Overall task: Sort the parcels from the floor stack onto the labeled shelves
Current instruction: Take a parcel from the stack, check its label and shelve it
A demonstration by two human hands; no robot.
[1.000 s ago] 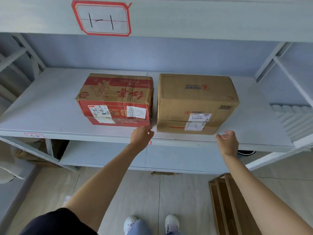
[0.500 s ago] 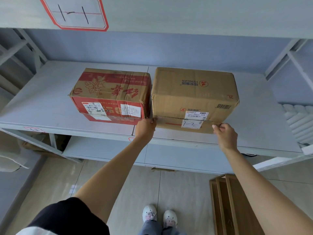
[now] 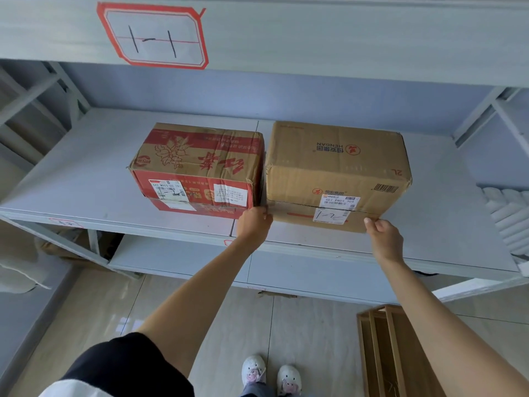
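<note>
Two parcels stand side by side on the grey shelf (image 3: 86, 190) under the label "1-1" (image 3: 154, 35). The left one is a red printed parcel (image 3: 200, 164). The right one is a plain brown parcel (image 3: 335, 167) with a white sticker marked "1-2" on its front. My left hand (image 3: 254, 224) grips the brown parcel's lower front left corner, right beside the red parcel. My right hand (image 3: 385, 239) holds its lower front right corner with curled fingers.
A lower shelf board (image 3: 177, 256) runs beneath. A wooden crate (image 3: 400, 353) stands on the tiled floor at the right, near my shoes (image 3: 270, 373). White ribbed material (image 3: 509, 219) lies at the shelf's right end. Slanted shelf braces (image 3: 65, 87) stand at the left.
Both hands have reached from the shelf's front edge to the brown parcel's lower corners and taken hold. The brown parcel now sits closer against the red one.
</note>
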